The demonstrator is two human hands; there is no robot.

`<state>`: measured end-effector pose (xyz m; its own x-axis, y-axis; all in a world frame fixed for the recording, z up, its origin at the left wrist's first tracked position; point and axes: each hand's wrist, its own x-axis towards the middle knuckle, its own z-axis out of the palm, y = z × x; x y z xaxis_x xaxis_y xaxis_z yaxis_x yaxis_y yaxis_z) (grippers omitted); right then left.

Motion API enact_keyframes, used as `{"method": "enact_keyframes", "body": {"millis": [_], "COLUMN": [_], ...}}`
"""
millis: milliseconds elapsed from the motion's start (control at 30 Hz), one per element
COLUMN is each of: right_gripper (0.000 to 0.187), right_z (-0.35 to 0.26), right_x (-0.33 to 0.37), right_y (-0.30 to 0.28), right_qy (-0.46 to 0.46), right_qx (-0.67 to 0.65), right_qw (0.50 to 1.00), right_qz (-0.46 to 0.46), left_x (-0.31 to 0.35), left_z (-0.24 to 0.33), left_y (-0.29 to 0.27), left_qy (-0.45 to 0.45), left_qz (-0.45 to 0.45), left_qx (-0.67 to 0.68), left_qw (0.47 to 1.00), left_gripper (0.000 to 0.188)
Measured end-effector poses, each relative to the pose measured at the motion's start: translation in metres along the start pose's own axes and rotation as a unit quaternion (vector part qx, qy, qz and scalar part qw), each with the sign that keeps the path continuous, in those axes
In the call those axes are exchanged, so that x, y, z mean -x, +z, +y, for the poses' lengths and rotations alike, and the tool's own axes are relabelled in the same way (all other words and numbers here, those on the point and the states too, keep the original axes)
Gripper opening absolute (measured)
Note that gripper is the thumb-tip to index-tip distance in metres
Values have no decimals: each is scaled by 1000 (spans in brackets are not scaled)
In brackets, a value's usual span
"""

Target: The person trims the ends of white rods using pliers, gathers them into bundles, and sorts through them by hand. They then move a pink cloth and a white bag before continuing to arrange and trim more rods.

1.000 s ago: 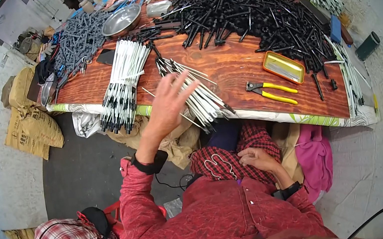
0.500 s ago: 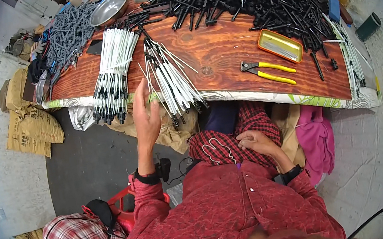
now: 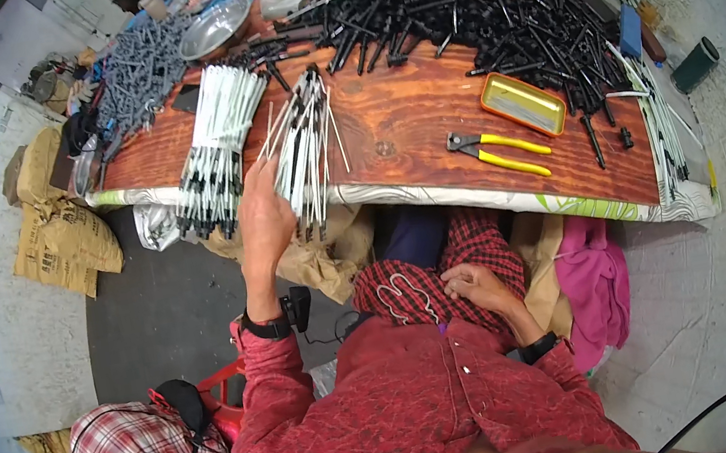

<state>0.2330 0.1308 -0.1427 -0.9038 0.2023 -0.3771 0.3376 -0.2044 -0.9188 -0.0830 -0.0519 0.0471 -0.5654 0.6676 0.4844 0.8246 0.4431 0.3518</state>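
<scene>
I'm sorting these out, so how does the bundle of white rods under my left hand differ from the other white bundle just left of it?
The bundle at the left hand is splayed, rods fanning apart; the neighbouring bundle is tight and even. The first overhangs the table edge by the hand; the second overhangs it farther left, untouched. Both are thin white rods with dark ends.

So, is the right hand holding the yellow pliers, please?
No, the right hand rests in the lap, while the pliers lie untouched on the table.

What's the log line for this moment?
left hand: grips bundle of white rods at table edge | right hand: rests on lap, empty | yellow pliers: untouched
</scene>
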Motion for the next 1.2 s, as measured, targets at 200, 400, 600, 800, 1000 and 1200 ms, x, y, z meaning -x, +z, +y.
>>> {"method": "enact_keyframes", "body": {"millis": [200, 400, 600, 800, 1000, 1200], "right_gripper": [26, 23, 18, 24, 25, 26], "right_z": [14, 27, 23, -16, -92, -151], "right_x": [0, 7, -10, 41, 137, 196], "right_y": [12, 2, 3, -20, -97, -207], "right_qy": [3, -15, -73, -54, -126, -209], "right_qx": [15, -10, 188, 54, -21, 96], "right_qw": [1000, 999, 979, 996, 984, 882], "right_qz": [-15, 30, -4, 49, 125, 410], "left_x": [5, -1, 27, 83, 98, 97], "left_z": [-35, 1, 77, 76, 85, 98], "left_y": [-12, -37, -29, 106, 157, 174], "left_qy": [-79, -61, 9, 170, 129, 125], "left_qz": [14, 91, 84, -527, -601, -581], "left_qx": [-29, -101, 95, 180, 111, 49], "left_qw": [996, 989, 992, 813, 781, 803], "left_gripper": [38, 35, 24, 35, 32, 24]}}
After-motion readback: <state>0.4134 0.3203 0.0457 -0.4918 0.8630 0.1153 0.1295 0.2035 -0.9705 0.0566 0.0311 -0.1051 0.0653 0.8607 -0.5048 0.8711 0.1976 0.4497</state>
